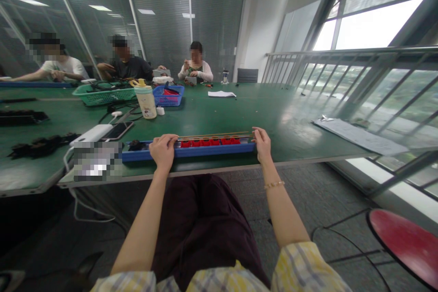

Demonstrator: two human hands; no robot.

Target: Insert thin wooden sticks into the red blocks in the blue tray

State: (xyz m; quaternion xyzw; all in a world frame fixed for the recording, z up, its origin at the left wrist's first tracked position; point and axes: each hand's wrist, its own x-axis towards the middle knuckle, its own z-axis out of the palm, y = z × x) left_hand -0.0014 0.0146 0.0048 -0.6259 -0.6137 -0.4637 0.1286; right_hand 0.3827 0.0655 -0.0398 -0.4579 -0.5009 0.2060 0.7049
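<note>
A long blue tray (205, 151) lies along the table's near edge. Inside it sit several red plastic pieces (204, 142) in a row, and a black part (136, 145) lies at its left end. Thin light-brown rods (215, 136) stretch above the red pieces, between my two hands. The fingers of my left hand (163, 151) are closed round the rods' left ends, over the tray's near rim. At the tray's right end, my right hand (262, 143) pinches the rods' other ends. The fingertips are small in view.
Left on the green table (273, 112) are a phone (118, 131), a white power strip (92, 135), a tumbler (146, 101), and green (106, 95) and blue baskets (174, 96). A clipboard (359, 134) lies right. Several people sit across; a red stool (407, 246) stands right.
</note>
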